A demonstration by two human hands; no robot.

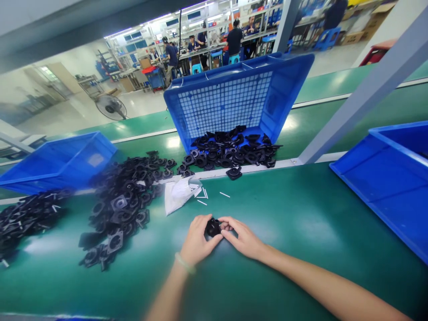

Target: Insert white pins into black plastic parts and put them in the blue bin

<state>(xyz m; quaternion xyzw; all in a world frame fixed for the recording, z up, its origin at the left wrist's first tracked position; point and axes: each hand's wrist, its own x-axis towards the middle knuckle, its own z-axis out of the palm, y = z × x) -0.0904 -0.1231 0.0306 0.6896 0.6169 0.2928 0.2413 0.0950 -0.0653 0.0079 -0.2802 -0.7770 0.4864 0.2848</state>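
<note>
A small black plastic part (212,227) rests on the green work surface (284,232), gripped from both sides. My left hand (197,243) holds its left edge with thumb and fingers. Closed on its right edge are the fingertips of my right hand (243,238). Just beyond the hands lies a small clear bag (179,194) with a few thin white pins (203,196) scattered beside it.
A large heap of black parts (125,205) spreads to the left, another pile (25,218) at far left. A tipped blue crate (234,96) spills more parts (230,154) straight ahead. Blue bins stand left (60,160) and right (394,178). People work at benches far behind.
</note>
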